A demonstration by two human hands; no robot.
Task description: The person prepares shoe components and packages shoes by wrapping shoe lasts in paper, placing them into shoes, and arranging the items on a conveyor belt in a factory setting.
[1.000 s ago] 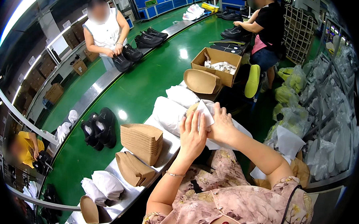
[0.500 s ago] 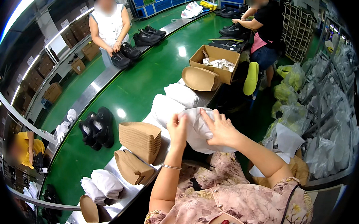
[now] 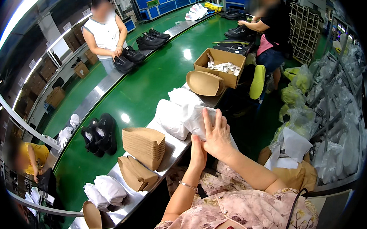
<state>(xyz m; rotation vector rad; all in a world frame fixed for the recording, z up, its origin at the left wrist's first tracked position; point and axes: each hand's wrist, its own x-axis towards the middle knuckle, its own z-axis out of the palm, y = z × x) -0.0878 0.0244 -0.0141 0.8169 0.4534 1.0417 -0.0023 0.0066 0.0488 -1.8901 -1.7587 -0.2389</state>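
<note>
A white paper-wrapped bundle is held between my two hands, above the near edge of the bench; what lies inside the paper is hidden. My right hand lies over its near right side, fingers stretched along the paper. Below it, my left hand presses against the bundle with the thumb up, its fingers partly hidden. Right behind sit two more white-wrapped bundles, one to the left and one farther back. A loose flap of white paper hangs beside my right wrist.
Nested brown cardboard inserts stand left of my hands, with more white bundles nearer. Beyond runs a green conveyor carrying black shoes. An open carton is at the back right. Co-workers handle shoes; a rack of plastic-wrapped items stands right.
My hands have drawn together, and the paper, spread wider before, is now a narrower bundle against the others. My left hand has moved down and right. Across the conveyor, a co-worker has shifted left.
</note>
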